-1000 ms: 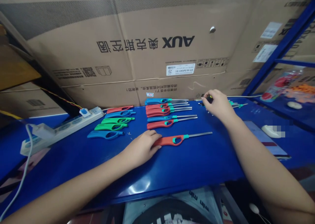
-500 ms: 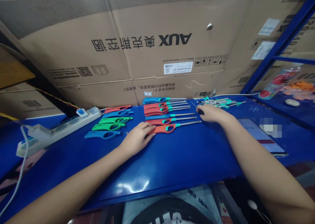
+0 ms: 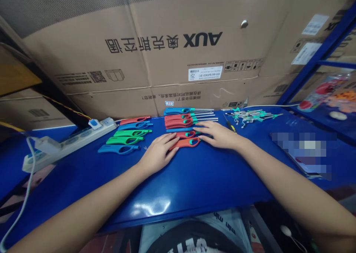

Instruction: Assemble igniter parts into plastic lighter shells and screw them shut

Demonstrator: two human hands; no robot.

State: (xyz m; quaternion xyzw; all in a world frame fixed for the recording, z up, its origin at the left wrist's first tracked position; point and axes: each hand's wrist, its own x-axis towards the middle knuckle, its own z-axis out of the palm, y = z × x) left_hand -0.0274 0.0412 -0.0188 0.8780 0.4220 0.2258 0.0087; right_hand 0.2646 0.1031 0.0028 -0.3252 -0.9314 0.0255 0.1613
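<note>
Head view: blue tabletop [image 3: 194, 182] before an upside-down AUX carton [image 3: 167, 67]; two bare hands at a row of gas lighters.

Step in hand, by judgement: aligning the near lighters side by side. The next move seems to call for light, even pressure at both ends, with the handles kept parallel.

Left hand [image 3: 157, 153]: partly curled, palm down, fingertips over the butt ends of the nearest orange-red lighter [image 3: 182, 143] and the red lighter [image 3: 182, 135] beyond it, thumb apart on the near side. Whether it grips or merely presses cannot be told.

Right hand [image 3: 222, 134]: loosely open, thumb apart from the fingers, which reach across the neck end of the blue lighter [image 3: 178, 130], third from the near edge; thumb by the orange-red lighter's neck. The hand hides the metal barrels of these three, so contact there is uncertain.

Beyond, in the same row: two red lighters [image 3: 175, 124] and one farthest blue lighter [image 3: 175, 111], barrels pointing right.

Left of the row: five handle shells [image 3: 116, 140] without barrels, one red, two blue, two green; farther left, a white power strip [image 3: 78, 140].

Right: a black-and-yellow screwdriver [image 3: 232, 127] just beyond the right hand; behind it, a loose heap of barrel assemblies [image 3: 250, 115] with turquoise parts.
</note>
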